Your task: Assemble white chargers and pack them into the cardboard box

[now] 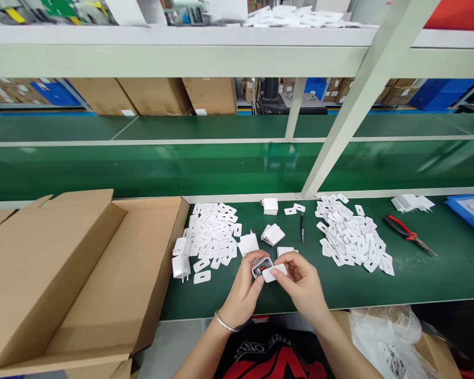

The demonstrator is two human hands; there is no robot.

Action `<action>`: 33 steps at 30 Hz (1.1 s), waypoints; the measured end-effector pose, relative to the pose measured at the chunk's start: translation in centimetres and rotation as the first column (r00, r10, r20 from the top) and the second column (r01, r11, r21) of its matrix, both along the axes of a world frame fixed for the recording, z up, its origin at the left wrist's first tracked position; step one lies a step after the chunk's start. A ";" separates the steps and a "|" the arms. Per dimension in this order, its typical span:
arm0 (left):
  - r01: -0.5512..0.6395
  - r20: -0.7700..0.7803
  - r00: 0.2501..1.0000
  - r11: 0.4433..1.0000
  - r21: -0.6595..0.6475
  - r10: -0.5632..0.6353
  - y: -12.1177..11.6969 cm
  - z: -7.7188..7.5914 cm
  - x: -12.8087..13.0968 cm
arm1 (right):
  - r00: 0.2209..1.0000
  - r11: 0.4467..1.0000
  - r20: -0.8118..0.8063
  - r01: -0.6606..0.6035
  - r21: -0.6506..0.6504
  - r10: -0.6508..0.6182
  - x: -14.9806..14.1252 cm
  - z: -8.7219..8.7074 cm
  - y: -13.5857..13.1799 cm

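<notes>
My left hand (245,287) is closed around a white charger housing (256,269), whose end is uncovered and shows dark electronic parts with a bit of red. Between the thumb and fingers of my right hand (302,281) is a small white cover plate (274,273), held tilted at the edge of that opening. Just beyond my hands lie several white chargers, among them one with prongs (248,243) and another (273,235). A pile of white slotted cover plates (213,231) spreads to the left, and a second pile (353,237) lies to the right.
An open cardboard box (102,273) stands at the left. Red-handled pliers (408,231) and a black pen-like tool (302,228) lie on the green table (418,279). A blue tray (472,210) sits at the right edge. A slanted post (363,105) rises behind, beneath a loaded shelf (174,36).
</notes>
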State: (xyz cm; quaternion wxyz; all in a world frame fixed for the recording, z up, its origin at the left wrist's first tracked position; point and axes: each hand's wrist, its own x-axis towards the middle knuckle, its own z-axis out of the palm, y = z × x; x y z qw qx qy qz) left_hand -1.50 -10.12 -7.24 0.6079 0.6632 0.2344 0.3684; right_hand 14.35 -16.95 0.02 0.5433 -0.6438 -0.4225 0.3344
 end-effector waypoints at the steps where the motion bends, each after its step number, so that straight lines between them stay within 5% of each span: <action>1: -0.007 0.001 1.000 1.000 0.005 0.007 -0.1 0.0 0.0 | 1.000 1.000 0.005 -0.004 0.001 0.004 -0.6 0.0 0.2; 11: -0.041 0.051 0.998 0.998 0.052 0.039 -0.4 0.4 -0.2 | 0.986 0.999 0.169 -0.011 0.036 0.004 -1.7 -0.7 0.9; 15: -0.074 0.160 0.986 0.989 0.131 0.053 -0.5 0.9 0.0 | 0.998 1.000 0.057 -0.026 0.015 0.025 -1.6 -1.9 0.9; 19: -0.081 0.204 0.978 0.963 0.256 0.028 -0.3 1.4 -0.3 | 0.975 0.978 -0.079 -0.209 0.016 0.210 -1.2 -2.5 0.8; 23: -0.095 0.127 0.990 0.941 0.325 0.056 0.1 1.3 -0.6 | 0.975 0.973 -0.018 -0.222 0.070 0.223 -1.2 -2.4 0.7; 27: -0.119 0.008 0.993 0.960 0.255 0.121 0.7 0.9 -0.8 | 0.991 0.981 0.061 -0.125 0.150 0.117 -1.3 -2.7 0.4; 33: -0.012 0.007 1.000 0.986 0.168 0.011 0.8 0.5 -1.0 | 0.992 0.970 0.083 -0.110 0.215 0.094 -1.2 -3.3 -0.2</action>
